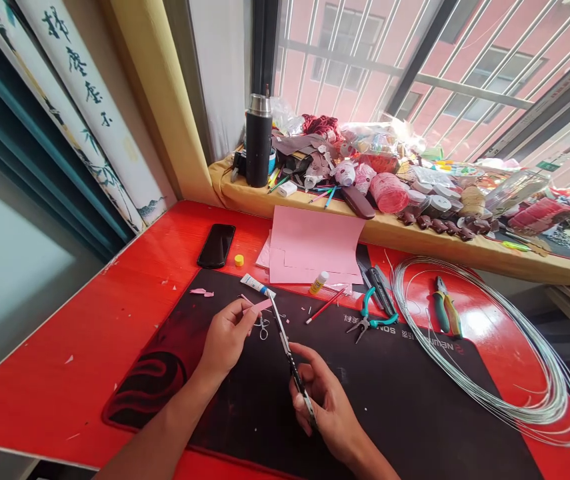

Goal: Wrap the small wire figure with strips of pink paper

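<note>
Right now, left hand: the left hand (222,337) is holding up a small pink paper scrap (261,307), with the thumb and forefinger pinching it and the other fingers curling in below.

Right hand: the right hand (322,407) is gripping long black-handled scissors (289,353), its fingers curling closely around the handles, with the blades pointing up toward the scrap. I cannot tell whether the blades are parted.

Scrap position: the pink paper scrap is sitting just at the scissor tips, above a black mouse mat (389,400). Whether the blades are touching it is hard to tell.

Progress: a few pink offcuts (201,291) are lying on the mat, and stacked pink paper sheets (309,247) are lying well beyond the hands, the lower one showing a stepped edge. The scrap is showing no shape that I can name, so what is left of the cutting cannot be judged.

Things nearby: a white tube (257,285) is lying just above the left hand, near a small bottle with a yellow cap (319,282) and a red pencil (325,305). Teal-handled pliers (367,313) are resting on the mat's edge.

Rest of the desk: a coil of silver wire (485,347) and yellow-green pliers (447,308) are lying on the red desk (65,347), with a black phone (216,245) beside the sheets. A black thermos (259,130) is standing on the cluttered windowsill (285,193).
</note>
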`<state>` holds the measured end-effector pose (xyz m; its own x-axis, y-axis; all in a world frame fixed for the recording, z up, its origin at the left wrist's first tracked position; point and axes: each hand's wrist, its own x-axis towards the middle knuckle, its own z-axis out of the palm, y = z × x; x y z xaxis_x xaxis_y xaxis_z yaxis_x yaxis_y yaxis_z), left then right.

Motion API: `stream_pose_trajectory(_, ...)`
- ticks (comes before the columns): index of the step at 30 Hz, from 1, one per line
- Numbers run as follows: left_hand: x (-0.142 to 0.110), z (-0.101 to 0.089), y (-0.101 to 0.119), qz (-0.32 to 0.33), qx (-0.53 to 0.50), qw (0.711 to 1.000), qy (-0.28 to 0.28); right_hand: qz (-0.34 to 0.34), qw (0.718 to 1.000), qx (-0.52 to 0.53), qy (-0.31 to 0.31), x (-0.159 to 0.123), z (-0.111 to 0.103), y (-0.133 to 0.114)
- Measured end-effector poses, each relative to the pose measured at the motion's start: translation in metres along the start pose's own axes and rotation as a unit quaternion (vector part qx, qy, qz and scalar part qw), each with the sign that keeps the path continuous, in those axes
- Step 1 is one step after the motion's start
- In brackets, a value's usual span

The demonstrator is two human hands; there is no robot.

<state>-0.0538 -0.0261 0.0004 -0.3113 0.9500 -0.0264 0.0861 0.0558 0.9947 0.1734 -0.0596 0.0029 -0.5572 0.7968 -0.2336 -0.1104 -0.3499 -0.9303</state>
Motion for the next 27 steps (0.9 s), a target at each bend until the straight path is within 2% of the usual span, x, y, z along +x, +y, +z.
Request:
stream_pose_trajectory(15,0.0004,0.0009,-0.0034,-0.009,0.003,1.000,0.006,-0.004,0.999,0.032,-0.005,-0.0011,-0.0001,0.0035)
stream_pose_trajectory(27,0.0001,0.0010,0.0029,-0.012,0.021,1.000,0.014,-0.001,0.999,0.034,-0.007,-0.0016,0.0003,0.0012)
